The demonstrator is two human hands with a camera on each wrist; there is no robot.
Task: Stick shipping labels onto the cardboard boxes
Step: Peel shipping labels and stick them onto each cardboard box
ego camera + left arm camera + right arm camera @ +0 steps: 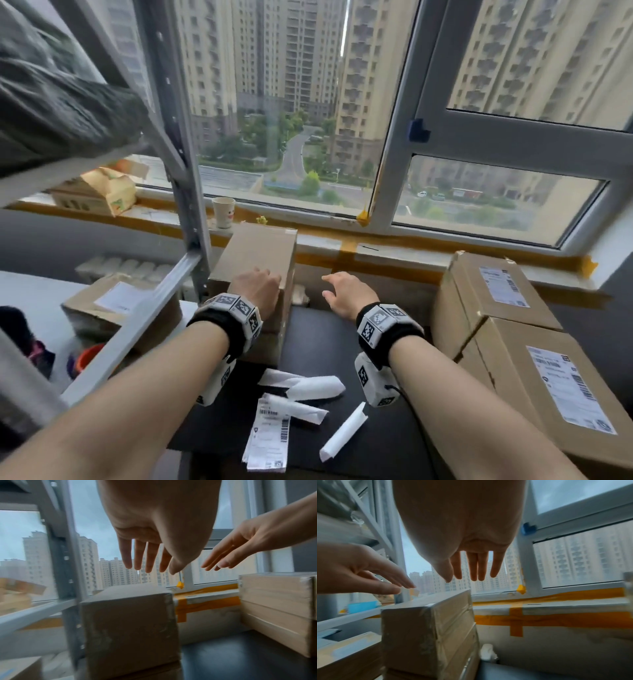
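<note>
A plain cardboard box (260, 251) with no label on top stands on another box at the table's back left. My left hand (255, 286) hovers just over its near top edge, fingers straight and empty (145, 558). To the right of that box my right hand (344, 291) is held above the dark table, also with straight fingers and holding nothing (474, 566). A stack of printed shipping labels (269, 437) lies on the table between my forearms. Two labelled boxes (496, 294) are stacked at the right.
Several curled white backing strips (308, 385) lie by the labels. A grey metal shelf upright (186, 178) stands just left of the plain box. A paper cup (223, 212) sits on the taped window sill. Another labelled box (113, 308) lies at lower left.
</note>
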